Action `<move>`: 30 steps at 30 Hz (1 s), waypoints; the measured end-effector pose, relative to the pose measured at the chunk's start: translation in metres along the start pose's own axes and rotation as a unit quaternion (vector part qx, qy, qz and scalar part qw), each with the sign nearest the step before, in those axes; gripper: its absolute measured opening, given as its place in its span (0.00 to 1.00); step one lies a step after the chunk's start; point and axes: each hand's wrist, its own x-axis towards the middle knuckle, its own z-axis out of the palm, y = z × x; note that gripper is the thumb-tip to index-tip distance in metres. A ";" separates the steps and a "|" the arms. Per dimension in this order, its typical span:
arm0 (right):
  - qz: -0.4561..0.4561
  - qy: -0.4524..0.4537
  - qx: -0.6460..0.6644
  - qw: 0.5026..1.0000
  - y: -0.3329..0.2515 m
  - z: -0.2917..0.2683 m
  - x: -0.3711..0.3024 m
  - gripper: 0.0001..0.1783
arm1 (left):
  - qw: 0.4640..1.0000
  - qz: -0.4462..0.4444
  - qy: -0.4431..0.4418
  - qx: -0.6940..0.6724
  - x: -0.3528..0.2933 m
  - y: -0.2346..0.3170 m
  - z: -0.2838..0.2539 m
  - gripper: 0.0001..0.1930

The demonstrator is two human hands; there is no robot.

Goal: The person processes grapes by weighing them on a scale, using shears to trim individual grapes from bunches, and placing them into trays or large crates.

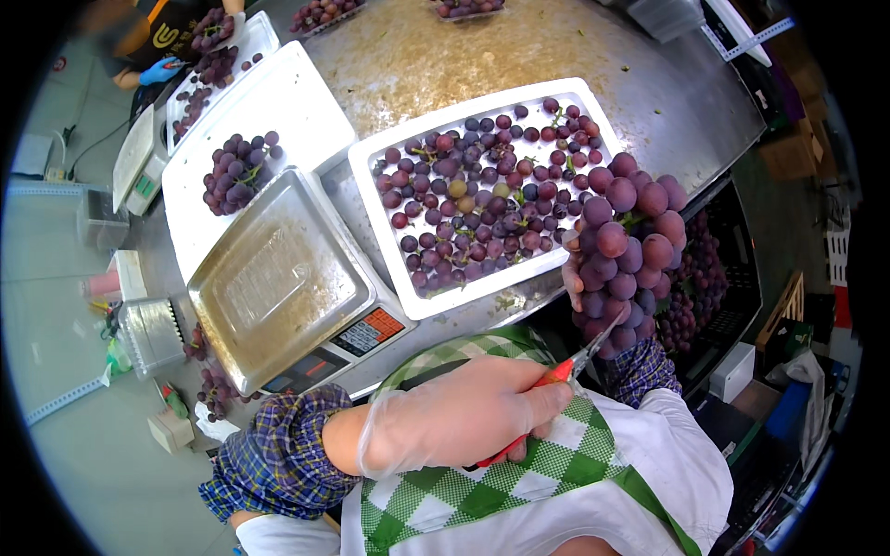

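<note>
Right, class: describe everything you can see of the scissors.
The scissors have red handles and slim, silvery, metal-looking blades. The left hand, in a thin clear glove, grips the handles and hides much of them. The blades slant up and rightward, tips in front of the lower part of the grape bunch; whether they touch it cannot be told.

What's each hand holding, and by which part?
Left hand: scissors, by the red handles. Right hand: a grape bunch, fingers against its left side; the rest of that hold is hidden.
</note>
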 end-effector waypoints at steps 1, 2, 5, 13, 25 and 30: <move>0.001 0.029 -0.025 0.999 -0.001 -0.003 0.002 0.36 | 1.000 -0.002 -0.012 0.006 0.001 0.001 -0.001 0.19; -0.011 0.058 -0.039 0.998 -0.002 -0.005 0.003 0.36 | 1.000 -0.002 -0.012 0.001 0.003 0.001 -0.001 0.19; -0.052 0.093 -0.041 0.993 -0.002 0.001 0.004 0.36 | 0.996 0.037 0.020 0.077 0.007 0.001 0.001 0.17; -0.107 0.086 -0.011 0.991 -0.006 0.021 0.022 0.36 | 0.851 0.325 0.326 0.253 0.026 -0.029 0.003 0.26; -0.141 0.032 -0.033 0.989 0.031 0.046 0.045 0.37 | 0.667 0.440 0.520 0.303 0.068 -0.019 0.001 0.28; -0.080 -0.005 -0.054 0.995 0.036 0.031 0.040 0.42 | 0.658 0.433 0.524 0.323 0.069 -0.026 0.002 0.40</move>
